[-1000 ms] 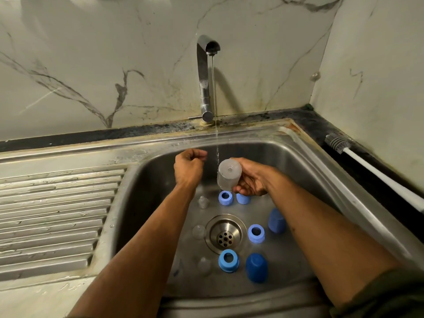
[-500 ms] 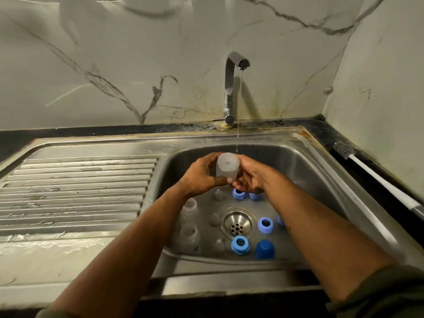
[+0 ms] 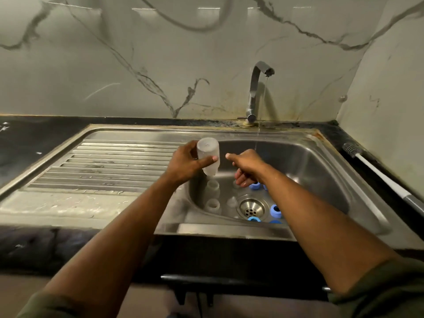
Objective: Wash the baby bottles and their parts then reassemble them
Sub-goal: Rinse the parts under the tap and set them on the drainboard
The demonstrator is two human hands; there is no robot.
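Over the steel sink (image 3: 321, 161), left hand (image 3: 185, 164) grips bottle (image 3: 207, 154); right hand (image 3: 245, 167) loosely open.

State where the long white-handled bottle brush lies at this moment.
In the head view, the long white-handled bottle brush lies on the dark counter right of the steel sink, along the right wall.

Pale marble-look wall panels with grey veins (image 3: 142, 65) line the far side and the right corner, catching streaks of overhead light. A black stone countertop (image 3: 29, 138) runs beneath them; its far edge is grimy and stained.
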